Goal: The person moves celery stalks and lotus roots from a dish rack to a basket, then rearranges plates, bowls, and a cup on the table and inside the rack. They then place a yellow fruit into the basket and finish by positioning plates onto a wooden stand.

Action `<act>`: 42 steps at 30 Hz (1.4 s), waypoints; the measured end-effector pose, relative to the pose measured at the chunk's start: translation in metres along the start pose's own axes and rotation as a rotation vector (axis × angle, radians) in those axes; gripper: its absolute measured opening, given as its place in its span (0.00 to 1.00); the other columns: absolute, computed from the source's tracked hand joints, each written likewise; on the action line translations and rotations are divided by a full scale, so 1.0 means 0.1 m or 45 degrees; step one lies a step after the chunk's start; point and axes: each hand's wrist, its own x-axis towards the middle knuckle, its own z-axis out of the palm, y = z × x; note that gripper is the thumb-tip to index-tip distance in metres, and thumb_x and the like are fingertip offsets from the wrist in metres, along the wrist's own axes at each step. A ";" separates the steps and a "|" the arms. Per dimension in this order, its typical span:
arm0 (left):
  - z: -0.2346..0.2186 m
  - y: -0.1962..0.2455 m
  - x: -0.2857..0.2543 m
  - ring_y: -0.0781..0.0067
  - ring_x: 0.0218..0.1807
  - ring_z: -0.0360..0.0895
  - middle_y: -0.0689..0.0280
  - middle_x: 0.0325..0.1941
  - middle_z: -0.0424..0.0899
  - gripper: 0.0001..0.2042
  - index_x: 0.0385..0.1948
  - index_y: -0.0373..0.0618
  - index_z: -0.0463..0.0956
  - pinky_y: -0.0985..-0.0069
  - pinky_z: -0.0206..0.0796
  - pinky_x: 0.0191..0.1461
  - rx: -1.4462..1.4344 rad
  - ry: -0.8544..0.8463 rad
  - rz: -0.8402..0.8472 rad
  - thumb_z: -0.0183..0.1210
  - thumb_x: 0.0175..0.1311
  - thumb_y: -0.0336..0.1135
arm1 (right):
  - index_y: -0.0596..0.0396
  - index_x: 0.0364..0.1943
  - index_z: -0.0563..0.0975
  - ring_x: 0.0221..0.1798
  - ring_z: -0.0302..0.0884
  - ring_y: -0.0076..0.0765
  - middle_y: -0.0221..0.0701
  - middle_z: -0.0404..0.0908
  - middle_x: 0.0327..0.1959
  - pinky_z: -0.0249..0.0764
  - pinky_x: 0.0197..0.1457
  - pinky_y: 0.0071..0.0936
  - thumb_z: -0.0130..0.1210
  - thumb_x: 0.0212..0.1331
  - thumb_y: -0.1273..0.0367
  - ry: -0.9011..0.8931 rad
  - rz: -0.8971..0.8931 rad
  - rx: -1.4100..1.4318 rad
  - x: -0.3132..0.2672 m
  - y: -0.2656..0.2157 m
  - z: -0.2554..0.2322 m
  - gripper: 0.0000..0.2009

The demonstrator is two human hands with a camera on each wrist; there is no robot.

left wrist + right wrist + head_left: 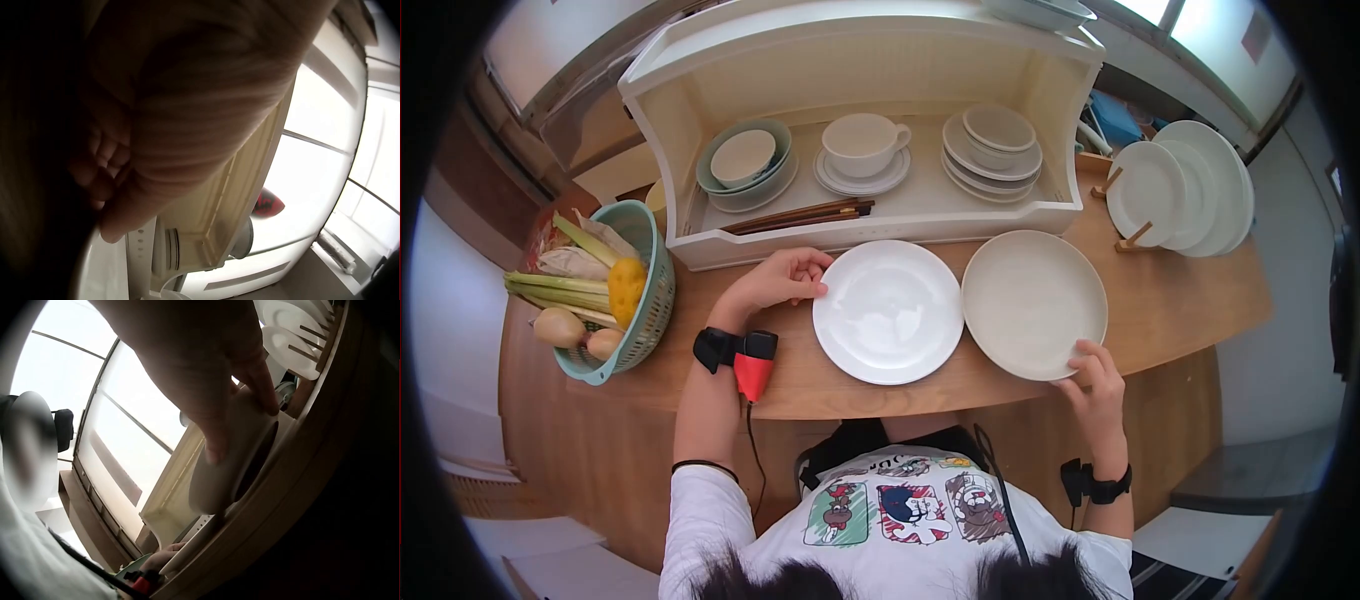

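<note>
A glossy white plate (887, 312) lies on the table before the person. My left hand (780, 279) is at its left rim, thumb and forefinger at the edge, the other fingers curled; in the left wrist view the thumb (114, 231) meets the rim. Right of it, a cream plate (1034, 305) with a raised rim sits close beside the white one. My right hand (1095, 392) grips its near right edge. In the right wrist view this cream plate (219, 450) looks tilted, with the thumb on one side and the fingers on the other.
A white shelf (870, 228) behind the plates holds stacked bowls (742, 160), a cup (860, 142), saucers and chopsticks (800, 217). To the left stands a green basket (662, 290) of vegetables. Large plates (1145, 195) stand in a wooden rack at right. The table's front edge is curved.
</note>
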 end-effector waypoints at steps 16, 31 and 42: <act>0.02 0.02 0.00 0.88 0.25 0.67 0.73 0.27 0.73 0.18 0.44 0.38 0.69 0.89 0.60 0.26 0.036 0.032 -0.019 0.59 0.51 0.31 | 0.57 0.42 0.70 0.56 0.61 0.52 0.47 0.63 0.54 0.62 0.57 0.35 0.58 0.41 0.78 -0.451 0.065 -0.175 0.38 -0.03 -0.34 0.19; 0.01 -0.02 0.01 0.87 0.25 0.67 0.72 0.26 0.72 0.16 0.42 0.37 0.69 0.88 0.61 0.26 -0.013 0.018 0.013 0.58 0.51 0.28 | 0.68 0.45 0.67 0.44 0.75 0.34 0.45 0.75 0.41 0.71 0.45 0.28 0.52 0.53 0.68 -0.538 -0.013 0.704 1.93 -0.66 0.54 0.18; -0.03 -0.05 0.02 0.86 0.23 0.66 0.72 0.25 0.71 0.15 0.42 0.35 0.69 0.87 0.61 0.26 -0.092 0.020 0.032 0.57 0.51 0.27 | 0.71 0.45 0.64 0.45 0.73 0.47 0.49 0.69 0.44 0.77 0.45 0.31 0.47 0.57 0.72 -0.960 0.924 1.165 3.01 -0.55 1.87 0.16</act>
